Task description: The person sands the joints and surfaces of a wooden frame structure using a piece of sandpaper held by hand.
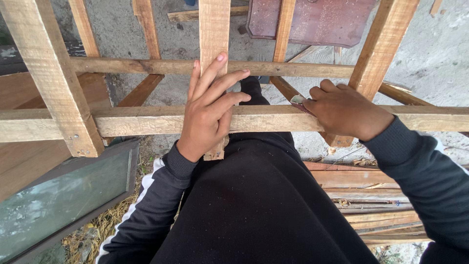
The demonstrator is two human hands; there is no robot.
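frame (161,122): rough pale wood slats, crossed, level at waist | sandpaper (298,101): small folded scrap, reddish back, pressed on the near rail's top edge

Two hands (210,107), one sandpaper piece (298,101), one glass pane (63,195).

Daylight is falling evenly on a rough grey concrete floor (439,54); a glass pane in a dark frame (63,200) is lying at lower left; a reddish-brown metal sheet (317,19) is resting beyond; stacked planks (376,205) are lying at right.
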